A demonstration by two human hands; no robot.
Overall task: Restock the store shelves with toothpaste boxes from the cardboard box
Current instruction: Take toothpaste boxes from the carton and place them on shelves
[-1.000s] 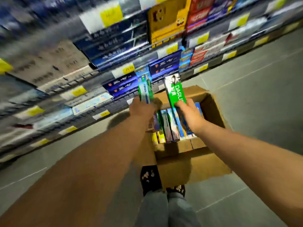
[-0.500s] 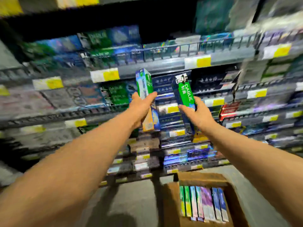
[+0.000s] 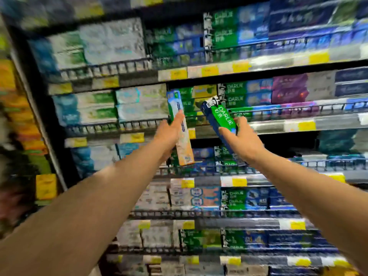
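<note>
My left hand (image 3: 170,134) holds a pale blue and orange toothpaste box (image 3: 180,126) upright in front of the shelves. My right hand (image 3: 242,139) grips a green and blue Darlie toothpaste box (image 3: 219,118), tilted with its top leaning left. Both boxes are raised to the level of the second shelf (image 3: 288,126), whose wire rail shows just behind them. The cardboard box is out of view.
Several stocked shelf rows fill the view, each with a wire front rail and yellow price tags (image 3: 178,73). Rows of Darlie boxes (image 3: 233,94) stand behind my right hand. A dark upright post (image 3: 39,124) borders the shelving on the left.
The view has swung up from the cardboard box on the floor to the shelves. Both hands have lifted their toothpaste boxes higher, and the right box has tilted left.
</note>
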